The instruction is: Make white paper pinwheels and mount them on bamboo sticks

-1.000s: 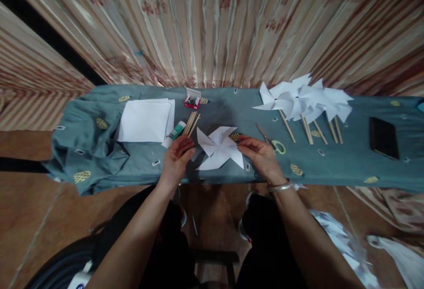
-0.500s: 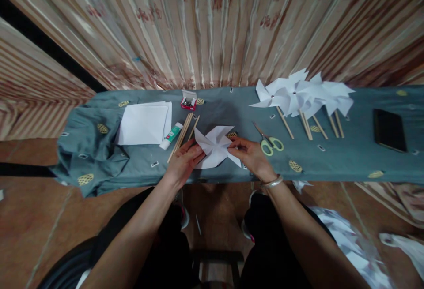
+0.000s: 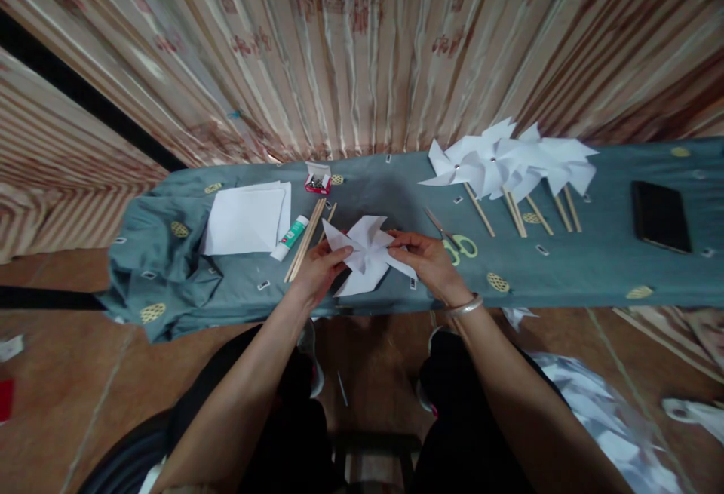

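A white paper pinwheel head (image 3: 365, 253) is held just above the teal cloth-covered bench (image 3: 566, 275). My left hand (image 3: 320, 271) pinches its left blade near the centre. My right hand (image 3: 427, 264), with a silver bangle on the wrist, grips its right blade. Several wooden sticks (image 3: 305, 239) and a glue stick (image 3: 289, 237) lie just left of my left hand. Green-handled scissors (image 3: 455, 241) lie right of my right hand.
A stack of white paper squares (image 3: 246, 219) lies at the left. A small red box of pins (image 3: 317, 179) sits behind the sticks. Several finished pinwheels on sticks (image 3: 509, 166) lie at the back right, a black phone (image 3: 661, 216) further right. Curtains hang behind the bench.
Both hands have closed in on the pinwheel head and lifted it slightly off the cloth. My left hand moved from beside the sticks onto its left blade.
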`<state>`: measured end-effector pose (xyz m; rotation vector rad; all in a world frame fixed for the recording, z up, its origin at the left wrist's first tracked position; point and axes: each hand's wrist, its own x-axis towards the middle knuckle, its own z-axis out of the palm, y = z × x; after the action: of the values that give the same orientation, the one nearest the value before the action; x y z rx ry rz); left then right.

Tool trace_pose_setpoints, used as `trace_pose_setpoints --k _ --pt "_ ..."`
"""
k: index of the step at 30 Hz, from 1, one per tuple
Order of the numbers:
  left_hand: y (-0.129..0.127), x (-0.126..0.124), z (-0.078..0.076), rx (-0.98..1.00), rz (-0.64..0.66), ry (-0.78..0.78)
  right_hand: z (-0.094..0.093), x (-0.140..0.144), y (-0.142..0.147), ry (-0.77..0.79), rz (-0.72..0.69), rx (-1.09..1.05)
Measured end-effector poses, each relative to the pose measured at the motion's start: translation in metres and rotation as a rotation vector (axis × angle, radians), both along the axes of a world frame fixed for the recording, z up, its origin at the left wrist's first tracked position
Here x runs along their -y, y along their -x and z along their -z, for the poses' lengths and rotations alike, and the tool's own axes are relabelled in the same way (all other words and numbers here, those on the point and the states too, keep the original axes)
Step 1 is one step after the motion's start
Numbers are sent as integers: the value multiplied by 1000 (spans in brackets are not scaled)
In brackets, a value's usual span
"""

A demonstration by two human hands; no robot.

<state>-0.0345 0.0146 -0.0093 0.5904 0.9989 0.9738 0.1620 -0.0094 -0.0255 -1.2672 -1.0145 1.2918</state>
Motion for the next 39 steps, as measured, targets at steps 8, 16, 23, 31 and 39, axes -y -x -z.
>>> trace_pose_setpoints --k 8,16,23,31,39 --pt "-15 11 1 -79 39 -63 2 0 -2 -23 -1 -54" --pt "-16 13 15 -252 -65 -164 -3 10 6 -336 60 459" --pt "-15 17 13 -353 -56 -275 -6 20 17 -541 46 769" --pt "-17 22 14 -424 -28 -377 -4 19 20 -564 26 847" --pt "-18 22 12 -423 -29 -411 -5 17 21 -557 12 852"
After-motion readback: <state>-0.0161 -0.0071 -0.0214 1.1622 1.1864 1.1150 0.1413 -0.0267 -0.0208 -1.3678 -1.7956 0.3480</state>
